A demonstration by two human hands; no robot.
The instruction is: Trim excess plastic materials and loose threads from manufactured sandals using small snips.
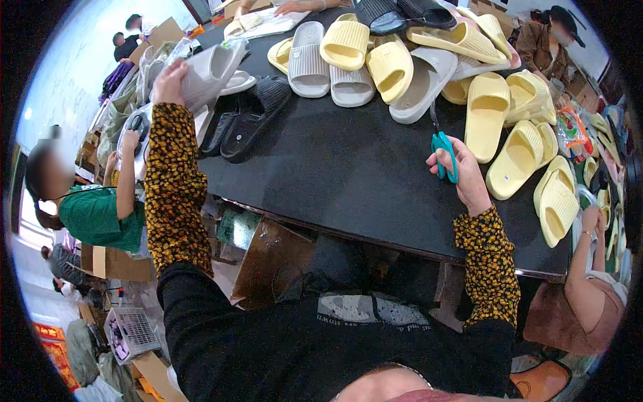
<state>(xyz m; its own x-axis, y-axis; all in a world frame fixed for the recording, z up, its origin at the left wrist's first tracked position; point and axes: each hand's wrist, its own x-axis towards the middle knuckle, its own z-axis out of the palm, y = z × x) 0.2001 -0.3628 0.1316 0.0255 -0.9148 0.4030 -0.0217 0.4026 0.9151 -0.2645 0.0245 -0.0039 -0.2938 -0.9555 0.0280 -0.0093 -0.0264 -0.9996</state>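
Note:
My left hand (170,83) reaches to the far left of the black table (301,167). Its fingers are closed on a grey slipper (209,75) that seems wrapped in clear plastic. In my right hand (465,175) are scissors with teal handles (443,158), their dark blades pointing away from me toward a grey slipper (422,86). Black slippers (253,120) lie to the right of my left forearm. Past the scissors, on the right, yellow slippers (487,115) rest at the table's side.
More grey slippers (308,63) and yellow slippers (345,43) are piled along the far edge. A person in green (100,211) works at the left, and another person's arm (584,268) shows at the right. A white plastic basket (132,333) stands low on the left.

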